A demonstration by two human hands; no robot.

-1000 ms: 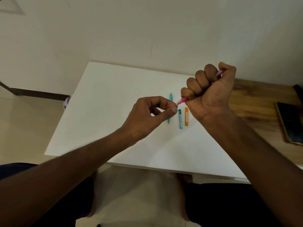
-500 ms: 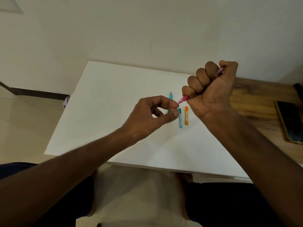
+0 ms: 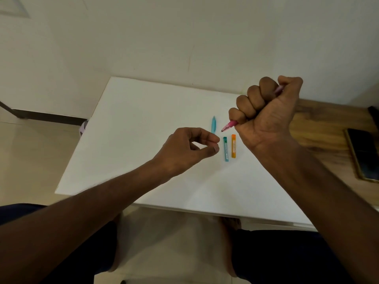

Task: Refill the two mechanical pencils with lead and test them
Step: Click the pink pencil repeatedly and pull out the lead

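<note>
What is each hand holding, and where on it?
The right hand grips the pink pencil in a fist around its barrel. The left hand pinches its fingertips; whether they hold lead cannot be told.

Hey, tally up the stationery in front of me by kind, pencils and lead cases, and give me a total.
Mechanical pencils: 2, the pink mechanical pencil gripped in the right hand, and the blue mechanical pencil on the white table.
Lead cases: 2, the teal lead case and the orange lead case.
Total: 4.

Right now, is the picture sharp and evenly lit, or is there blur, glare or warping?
Head view: dim, even, greenish light, no glare on the white table; wide-angle bending at the edges; the pink pencil and both lead cases read clearly; forearms near the frame look soft.
</note>
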